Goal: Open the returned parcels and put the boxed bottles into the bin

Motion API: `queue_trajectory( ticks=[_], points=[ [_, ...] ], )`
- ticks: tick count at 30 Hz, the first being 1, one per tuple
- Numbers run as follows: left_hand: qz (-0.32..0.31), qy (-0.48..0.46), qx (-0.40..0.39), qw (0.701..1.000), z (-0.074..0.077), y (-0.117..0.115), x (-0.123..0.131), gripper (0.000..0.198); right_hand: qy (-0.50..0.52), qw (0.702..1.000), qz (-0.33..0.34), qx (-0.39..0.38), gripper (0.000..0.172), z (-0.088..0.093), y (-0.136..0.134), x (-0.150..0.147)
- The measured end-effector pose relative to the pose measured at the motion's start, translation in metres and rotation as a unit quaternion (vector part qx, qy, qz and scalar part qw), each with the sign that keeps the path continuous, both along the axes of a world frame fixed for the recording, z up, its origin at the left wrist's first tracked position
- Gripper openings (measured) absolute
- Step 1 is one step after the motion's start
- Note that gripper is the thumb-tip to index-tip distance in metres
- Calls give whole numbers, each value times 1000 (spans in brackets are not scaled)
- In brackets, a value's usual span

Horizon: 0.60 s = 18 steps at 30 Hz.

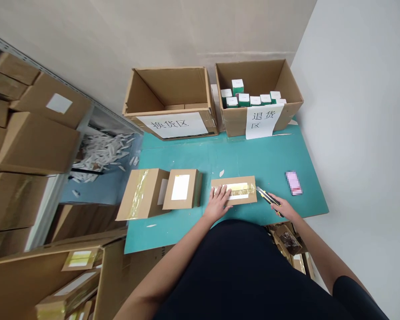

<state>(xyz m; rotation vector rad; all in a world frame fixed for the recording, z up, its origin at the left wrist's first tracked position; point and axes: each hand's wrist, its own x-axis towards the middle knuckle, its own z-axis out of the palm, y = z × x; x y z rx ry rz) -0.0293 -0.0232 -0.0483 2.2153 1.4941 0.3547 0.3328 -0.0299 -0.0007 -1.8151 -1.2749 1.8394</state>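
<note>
A small taped cardboard box [234, 204] lies on the teal table [200, 155], with a white label and clear yellowish tape along its top. My left hand [217, 204] rests flat on its left part, fingers spread. In my right hand [284, 208] is a utility knife [269, 200] with a black and yellow handle. Its blade tip is at the right end of the box, where the tape runs over the edge; whether it touches the tape I cannot tell.
Two more cardboard boxes, a larger taped box [138, 195] and a labelled box [177, 190], stand at left. Behind are an open carton [173, 120] and another carton [235, 124] holding several green-white boxes. A phone [294, 183] lies at right. Shelved boxes [36, 142] stand far left.
</note>
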Motion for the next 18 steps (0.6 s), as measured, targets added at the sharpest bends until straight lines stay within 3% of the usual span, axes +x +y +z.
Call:
queue_trajectory(
  ticks=[8, 18],
  points=[
    [-26, 120, 28, 992, 10, -2, 2, 74, 5, 1000, 0, 13, 71, -8, -10, 2],
    [-26, 115, 26, 993, 12, 0, 2, 71, -8, 999, 8, 40, 73, -9, 9, 10]
  ],
)
